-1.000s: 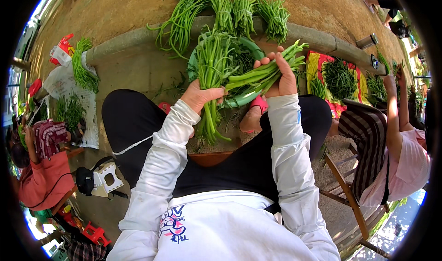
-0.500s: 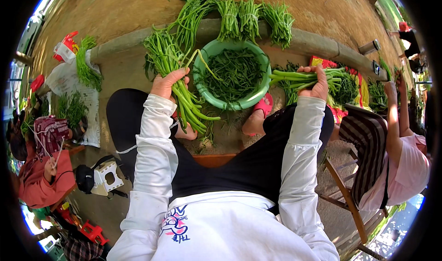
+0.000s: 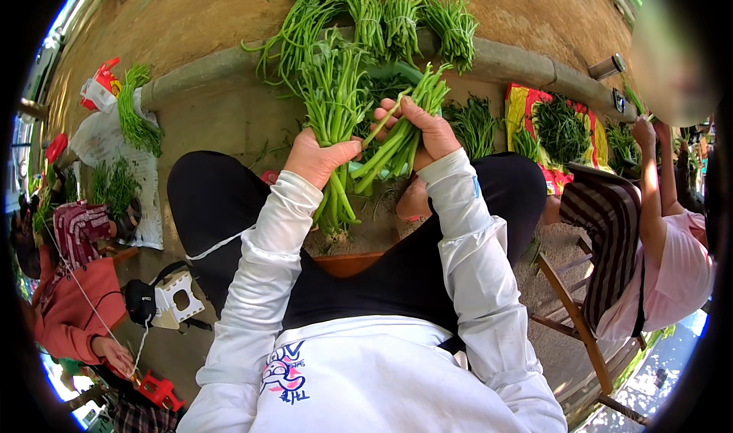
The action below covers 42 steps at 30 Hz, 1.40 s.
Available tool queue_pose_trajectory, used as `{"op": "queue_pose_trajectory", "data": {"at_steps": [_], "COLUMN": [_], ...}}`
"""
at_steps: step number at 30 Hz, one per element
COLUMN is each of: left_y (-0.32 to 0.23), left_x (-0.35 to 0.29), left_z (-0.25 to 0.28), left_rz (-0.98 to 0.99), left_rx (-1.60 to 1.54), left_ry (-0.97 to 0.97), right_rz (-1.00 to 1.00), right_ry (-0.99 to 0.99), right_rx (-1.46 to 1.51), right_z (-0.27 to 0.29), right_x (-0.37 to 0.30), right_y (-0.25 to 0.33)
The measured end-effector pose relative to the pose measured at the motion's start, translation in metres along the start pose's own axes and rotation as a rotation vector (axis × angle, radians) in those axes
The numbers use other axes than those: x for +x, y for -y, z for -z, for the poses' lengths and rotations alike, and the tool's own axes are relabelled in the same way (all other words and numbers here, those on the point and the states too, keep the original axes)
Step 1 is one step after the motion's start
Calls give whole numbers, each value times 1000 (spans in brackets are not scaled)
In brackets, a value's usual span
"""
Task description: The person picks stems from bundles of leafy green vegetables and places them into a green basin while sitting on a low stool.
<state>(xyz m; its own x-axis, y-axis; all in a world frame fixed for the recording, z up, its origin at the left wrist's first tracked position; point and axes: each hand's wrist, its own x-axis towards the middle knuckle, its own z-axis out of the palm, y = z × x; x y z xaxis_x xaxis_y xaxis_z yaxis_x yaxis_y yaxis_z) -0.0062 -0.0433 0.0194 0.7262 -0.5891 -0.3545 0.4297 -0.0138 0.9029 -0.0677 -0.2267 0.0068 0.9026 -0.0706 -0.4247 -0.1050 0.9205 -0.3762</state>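
My left hand is closed round a thick bunch of water spinach, leaves pointing away and cut stems hanging below the fist. Close beside it, my right hand grips a smaller bunch of stalks, tilted so that its stems reach toward the left hand. A thin pale stalk lies across the right hand's fingers. Both bunches hang in front of a light green basin with loose dark leaves in it, and hide much of it.
Tied bundles and loose greens lie along a low concrete kerb. More leaves lie on a red and yellow sack to the right. People sit at both sides; a white folding stool stands at left.
My right hand has swung inward from the right with its stalks, up to the left hand. My left hand has moved right with its bunch, now more upright, partly covering the basin.
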Motion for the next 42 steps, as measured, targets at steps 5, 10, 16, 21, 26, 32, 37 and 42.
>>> {"op": "queue_pose_trajectory", "data": {"at_steps": [5,10,16,21,26,32,37,42], "left_y": [-9,20,21,3,-2,-2,-4,-10], "left_x": [-3,4,11,11,15,13,12,6], "left_z": [-3,-5,10,45,63,60,65,65], "left_rz": [78,30,-12,51,85,108,167,193], "left_rx": [-108,-105,-58,-136,-116,-39,43,106], "left_ry": [-172,-186,-261,-343,-347,-323,-287,-317], "right_rz": [140,123,273,544,541,321,90,-366], "right_ry": [73,178,251,202,-111,-770,-957,-1228], "right_rx": [187,182,119,-329,-658,-822,-970,-1064], "right_z": [1,-14,-36,-4,85,255,404,443], "right_x": [-1,-1,-17,-103,-163,-208,-232,-234], "right_y": [10,-5,39,183,241,148,16,-45]}}
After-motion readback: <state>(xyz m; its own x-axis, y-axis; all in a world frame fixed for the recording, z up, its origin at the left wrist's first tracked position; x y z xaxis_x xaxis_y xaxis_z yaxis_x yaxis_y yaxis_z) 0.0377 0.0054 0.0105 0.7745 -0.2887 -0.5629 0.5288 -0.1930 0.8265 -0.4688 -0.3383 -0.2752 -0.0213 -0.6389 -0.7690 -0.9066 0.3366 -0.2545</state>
